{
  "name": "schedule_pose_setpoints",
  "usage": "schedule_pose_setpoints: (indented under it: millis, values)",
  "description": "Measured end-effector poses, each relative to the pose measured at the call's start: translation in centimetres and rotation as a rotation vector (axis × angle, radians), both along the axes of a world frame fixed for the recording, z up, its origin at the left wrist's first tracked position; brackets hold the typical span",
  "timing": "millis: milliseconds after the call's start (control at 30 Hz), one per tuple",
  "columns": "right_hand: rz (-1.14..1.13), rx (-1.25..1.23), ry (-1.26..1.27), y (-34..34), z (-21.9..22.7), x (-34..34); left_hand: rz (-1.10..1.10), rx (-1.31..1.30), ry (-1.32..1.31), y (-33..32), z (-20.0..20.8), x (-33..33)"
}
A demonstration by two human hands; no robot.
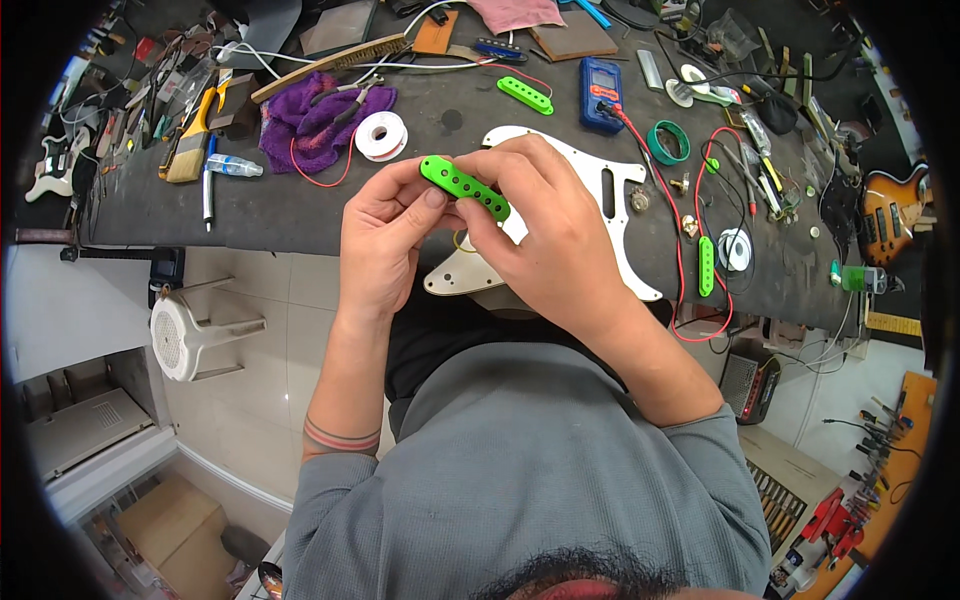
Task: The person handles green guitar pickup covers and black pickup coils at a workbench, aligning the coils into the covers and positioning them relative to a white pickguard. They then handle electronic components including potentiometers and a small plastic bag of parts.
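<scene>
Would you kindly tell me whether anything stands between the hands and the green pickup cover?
Nothing visible does: the left hand and right hand both touch the green pickup cover directly. The white pickguard lies below, not in between.

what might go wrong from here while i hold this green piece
The green cover might slip: the left hand and right hand only pinch it. The white pickguard seems to jut past the bench edge, so a bump could shift it. Snagging the red lead might tug the blue meter.
</scene>
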State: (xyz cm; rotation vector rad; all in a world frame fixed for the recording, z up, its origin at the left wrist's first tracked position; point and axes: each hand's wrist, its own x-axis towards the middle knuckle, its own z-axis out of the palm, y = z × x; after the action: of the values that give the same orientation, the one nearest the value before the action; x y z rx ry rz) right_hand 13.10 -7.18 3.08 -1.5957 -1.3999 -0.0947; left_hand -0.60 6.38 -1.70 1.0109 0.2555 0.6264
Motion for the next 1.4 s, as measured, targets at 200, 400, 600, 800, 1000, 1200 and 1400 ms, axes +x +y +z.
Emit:
schedule_pose_setpoints:
  millis: [200, 400, 600, 800, 1000, 1200, 1400]
  values:
    - [0.010, 0.002, 0.015, -0.30, 0.04, 0.08, 0.015, 0.010, -0.009, -0.65, 0.59, 0.17]
    - [0.000, 0.022, -0.001, -0.35, 0.03, -0.02, 0.007, 0.018, -0.033, -0.34, -0.15, 0.02]
    - [0.004, 0.020, -0.009, -0.31, 0.25, 0.00, -0.003, 0.027, -0.054, -0.22, -0.03, 0.01]
    - [-0.007, 0.051, -0.050, 0.05, -0.06, -0.09, 0.003, 0.020, -0.050, -0.23, -0.27, -0.12]
    - [-0.011, 0.036, -0.071, 0.03, 0.02, -0.22, 0.007, 0.021, -0.026, -0.33, -0.35, -0.35]
    - [-0.008, 0.049, -0.071, 0.01, -0.09, -0.35, -0.002, 0.020, -0.032, -0.29, -0.34, -0.50]
    - [-0.007, 0.044, -0.084, 0.02, 0.14, -0.56, 0.007, 0.009, -0.059, -0.27, -0.23, -0.61]
